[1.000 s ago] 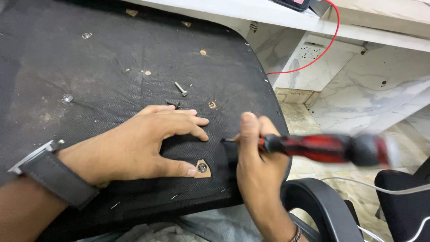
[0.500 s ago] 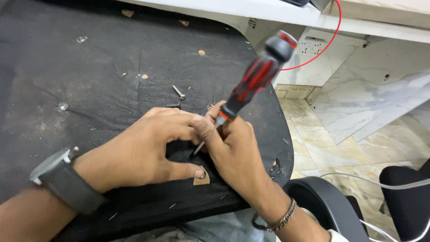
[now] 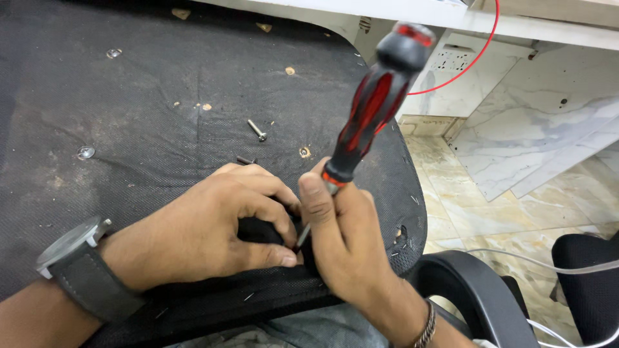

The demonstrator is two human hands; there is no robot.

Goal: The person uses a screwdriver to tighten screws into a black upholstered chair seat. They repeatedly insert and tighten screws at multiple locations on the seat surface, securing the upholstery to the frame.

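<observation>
**Screwdriver tip sits between the two hands**

While the left hand presses flat on the black fabric panel, fingers curled and gripping nothing, the right hand closes its fingers around the shaft of the red-and-black screwdriver. Its long axis runs from the handle at 1 o'clock down to the tip at 7 o'clock — just beside the left thumb. A loose screw lies at 12 o'clock, well apart.

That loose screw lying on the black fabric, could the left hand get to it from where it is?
Probably yes. The loose screw lies in the open on the black fabric, just beyond the left hand, with nothing between them. But that hand is pressed down beside the screwdriver, so it would have to let go first.
</observation>
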